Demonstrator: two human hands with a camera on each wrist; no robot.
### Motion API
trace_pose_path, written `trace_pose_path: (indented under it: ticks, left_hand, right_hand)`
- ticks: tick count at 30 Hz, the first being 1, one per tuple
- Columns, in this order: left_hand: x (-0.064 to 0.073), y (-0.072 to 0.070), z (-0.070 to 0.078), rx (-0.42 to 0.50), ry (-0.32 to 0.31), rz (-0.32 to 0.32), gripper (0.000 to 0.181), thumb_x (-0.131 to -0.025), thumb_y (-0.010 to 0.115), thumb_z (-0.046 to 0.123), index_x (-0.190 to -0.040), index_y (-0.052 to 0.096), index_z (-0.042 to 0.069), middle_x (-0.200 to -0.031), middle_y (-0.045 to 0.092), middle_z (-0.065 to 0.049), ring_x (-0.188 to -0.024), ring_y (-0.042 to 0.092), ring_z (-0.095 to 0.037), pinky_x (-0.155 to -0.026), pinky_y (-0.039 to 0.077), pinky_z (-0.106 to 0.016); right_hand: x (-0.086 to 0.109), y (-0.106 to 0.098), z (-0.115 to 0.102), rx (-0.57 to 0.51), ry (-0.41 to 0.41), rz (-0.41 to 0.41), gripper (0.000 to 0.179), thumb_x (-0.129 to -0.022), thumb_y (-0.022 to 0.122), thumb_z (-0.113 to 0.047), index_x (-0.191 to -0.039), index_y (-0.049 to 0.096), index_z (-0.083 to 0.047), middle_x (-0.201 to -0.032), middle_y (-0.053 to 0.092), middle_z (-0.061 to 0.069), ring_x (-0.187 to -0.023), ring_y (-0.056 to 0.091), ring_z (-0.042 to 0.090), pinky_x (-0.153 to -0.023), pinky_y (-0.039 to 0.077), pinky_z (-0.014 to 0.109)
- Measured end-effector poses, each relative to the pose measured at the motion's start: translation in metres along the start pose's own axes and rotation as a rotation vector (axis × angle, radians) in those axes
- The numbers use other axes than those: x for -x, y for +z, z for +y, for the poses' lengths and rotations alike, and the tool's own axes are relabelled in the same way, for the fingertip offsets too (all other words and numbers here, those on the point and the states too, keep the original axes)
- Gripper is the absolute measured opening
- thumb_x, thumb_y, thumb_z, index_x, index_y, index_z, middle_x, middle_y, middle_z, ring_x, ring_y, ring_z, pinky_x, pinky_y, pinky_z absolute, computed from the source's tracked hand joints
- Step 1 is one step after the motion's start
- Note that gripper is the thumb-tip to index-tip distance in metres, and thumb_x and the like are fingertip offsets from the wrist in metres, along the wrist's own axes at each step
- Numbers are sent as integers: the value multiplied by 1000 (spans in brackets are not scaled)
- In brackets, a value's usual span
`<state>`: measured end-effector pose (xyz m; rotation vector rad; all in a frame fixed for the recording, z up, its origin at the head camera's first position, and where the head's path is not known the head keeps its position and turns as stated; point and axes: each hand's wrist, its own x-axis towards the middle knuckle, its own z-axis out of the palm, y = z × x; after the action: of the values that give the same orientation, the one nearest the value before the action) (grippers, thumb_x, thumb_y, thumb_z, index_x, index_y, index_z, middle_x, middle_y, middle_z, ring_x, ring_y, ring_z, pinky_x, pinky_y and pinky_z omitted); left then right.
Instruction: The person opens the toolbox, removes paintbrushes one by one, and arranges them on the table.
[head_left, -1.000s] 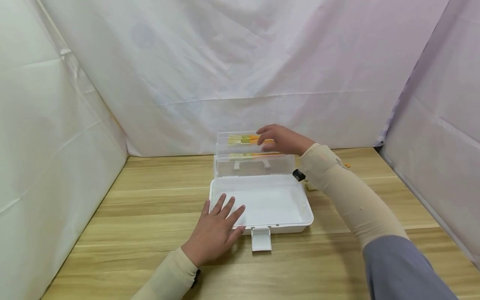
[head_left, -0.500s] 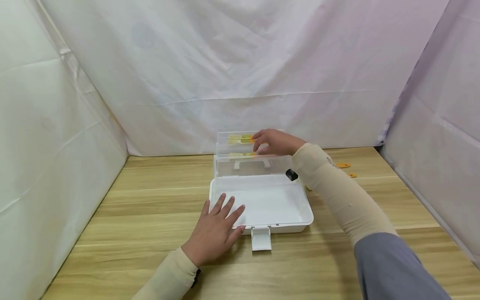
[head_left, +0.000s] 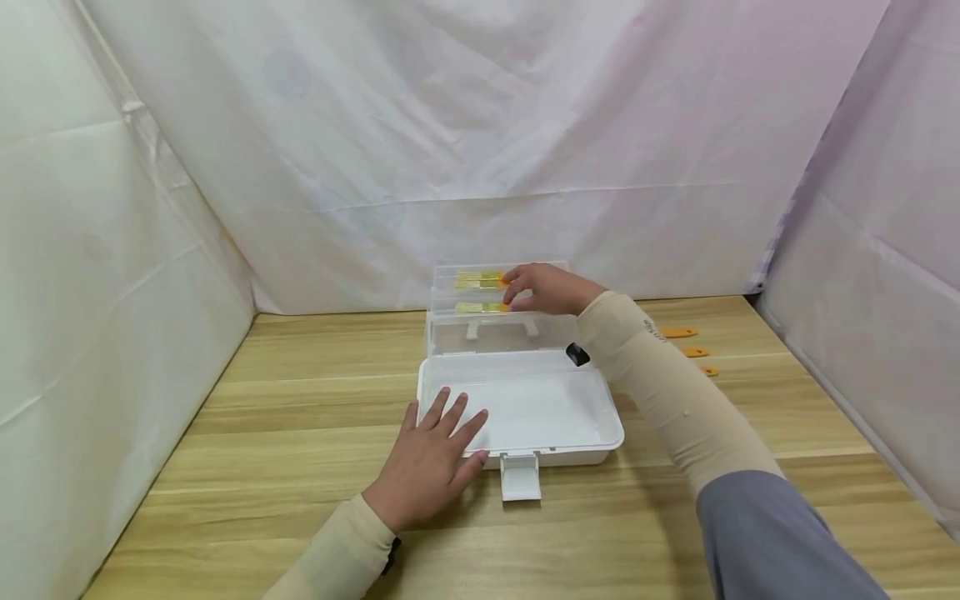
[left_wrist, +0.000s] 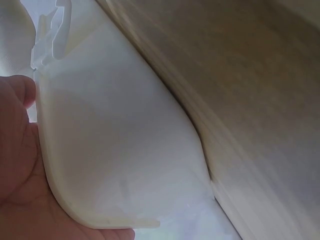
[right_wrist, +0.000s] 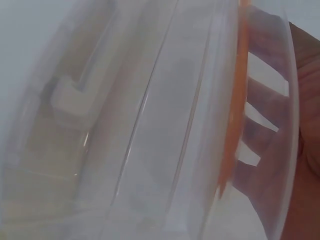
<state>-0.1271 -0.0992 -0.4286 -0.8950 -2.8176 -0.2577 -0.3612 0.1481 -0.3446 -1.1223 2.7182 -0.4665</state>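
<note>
The box (head_left: pixel 536 408) stands open at the middle of the frame on the counter (head_left: pixel 300 417), its white latch (head_left: pixel 521 482) hanging toward the lower edge. The left hand (head_left: pixel 427 471) rests on the near left corner, with fingers spread over the rim. The right hand (head_left: pixel 551 288) is above the middle, at the clear lid (head_left: pixel 450 337), its fingers bent near the orange part of a brush (head_left: pixel 480 281); whether they pinch it, I cannot tell. A similar yellow and orange shape (head_left: pixel 480 307) shows just below, perhaps one more brush or a reflection. Right of the centre, three orange handles (head_left: pixel 693 352) lie partly behind the sleeve (head_left: pixel 675 400). White cloth (head_left: pixel 337 167) fills the upper frame.
</note>
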Motion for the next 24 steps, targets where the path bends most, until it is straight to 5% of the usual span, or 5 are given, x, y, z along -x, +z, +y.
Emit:
trace_pose_path:
  ticks: [24]
  left_hand:
    - [2,-1,-3,-5,-19,-18,54,-105,37,51,-147,52,21,-152,44,-14,-146,27,-36,-106,23,-70]
  right_hand:
    - [-6,8,-5,36,-23,75,19,-95,70,-18,-112,76,-11,-138,56,15,-129,49,32,-109,37,46]
